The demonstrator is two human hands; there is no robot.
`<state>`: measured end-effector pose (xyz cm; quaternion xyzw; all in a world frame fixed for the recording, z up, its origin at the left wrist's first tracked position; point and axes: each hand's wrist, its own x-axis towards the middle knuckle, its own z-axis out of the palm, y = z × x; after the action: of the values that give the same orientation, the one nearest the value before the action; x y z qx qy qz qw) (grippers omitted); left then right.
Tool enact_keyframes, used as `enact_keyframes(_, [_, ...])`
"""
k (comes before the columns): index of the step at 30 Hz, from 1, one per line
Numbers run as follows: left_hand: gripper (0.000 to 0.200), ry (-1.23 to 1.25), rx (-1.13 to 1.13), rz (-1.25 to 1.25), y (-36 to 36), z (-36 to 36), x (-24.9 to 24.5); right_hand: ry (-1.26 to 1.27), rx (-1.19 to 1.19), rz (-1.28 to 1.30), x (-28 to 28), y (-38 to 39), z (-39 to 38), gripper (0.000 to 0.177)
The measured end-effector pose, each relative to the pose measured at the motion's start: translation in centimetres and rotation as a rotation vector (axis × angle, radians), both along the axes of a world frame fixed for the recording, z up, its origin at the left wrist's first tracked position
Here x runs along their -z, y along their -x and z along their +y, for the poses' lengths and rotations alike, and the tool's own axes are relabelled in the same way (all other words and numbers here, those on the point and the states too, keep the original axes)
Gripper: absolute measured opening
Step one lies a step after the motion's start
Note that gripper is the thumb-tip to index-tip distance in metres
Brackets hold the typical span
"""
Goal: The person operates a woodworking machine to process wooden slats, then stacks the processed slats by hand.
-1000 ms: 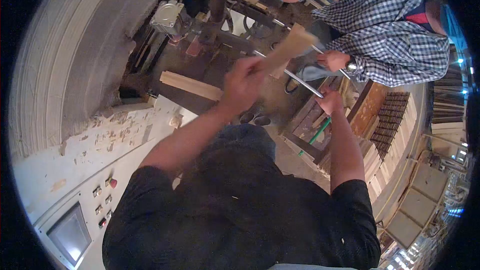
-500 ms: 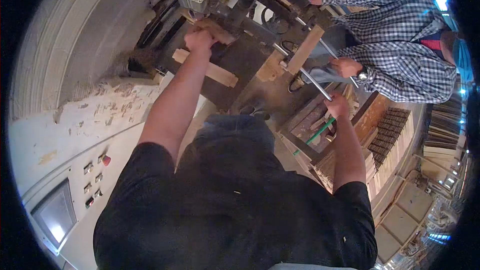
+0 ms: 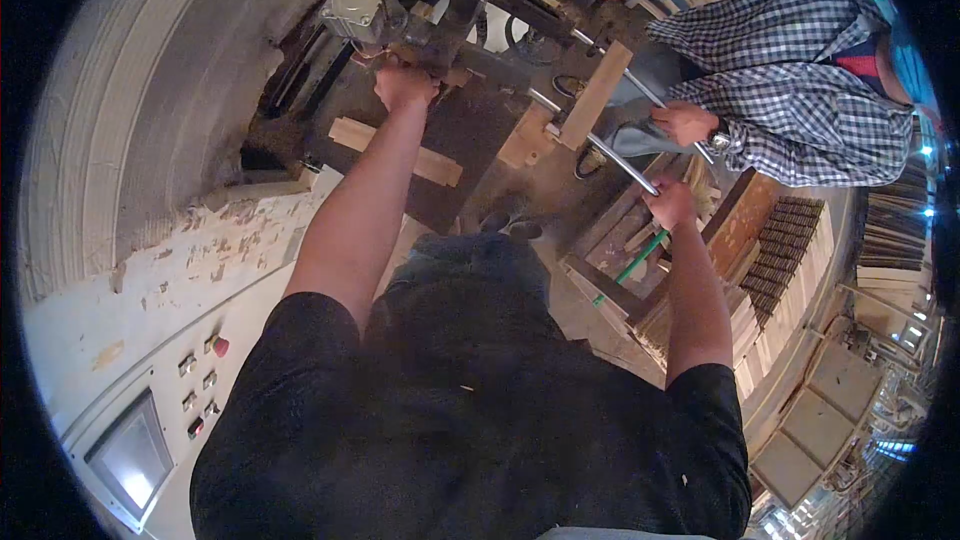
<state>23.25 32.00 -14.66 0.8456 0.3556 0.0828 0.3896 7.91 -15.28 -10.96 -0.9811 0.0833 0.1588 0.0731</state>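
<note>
My left hand [image 3: 404,86] is closed at the machine, just below the grey metal housing [image 3: 358,2]. A wooden piece [image 3: 456,76] shows in part beside its fingers. Nearer to me, a pale wooden strip [image 3: 396,151] lies across the dark machine surface, partly under my left forearm. My right hand [image 3: 670,204] is wrapped round the near end of a metal rod [image 3: 622,164]. Across the two rods rests a wooden board [image 3: 597,95], and a shorter wooden block [image 3: 528,137] sits beside it.
A co-worker in a checked shirt [image 3: 770,60] stands across the rods, one hand at the second rod. A bin with wood scraps and a green strip [image 3: 632,264] is below my right hand. Stacked wood strips [image 3: 790,260] stand right. The control panel [image 3: 205,380] is at left.
My left hand has moved slightly right relative to the housing, and the wooden piece by it is now more hidden. The whole view has shifted a little. My right hand keeps its hold.
</note>
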Motion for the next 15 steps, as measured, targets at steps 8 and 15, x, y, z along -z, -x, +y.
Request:
enact_keyframes(8, [0.027, -0.18, 0.298, 0.162, -0.2, 0.9, 0.4, -0.063, -0.01, -0.043, 0.3, 0.2, -0.3, 0.031])
enact_keyframes(15, [0.022, 0.382, 0.068, 0.053, 1.1, -1.6, -0.9, -0.088, -0.009, -0.019, 1.9, 0.1, -1.7, 0.033])
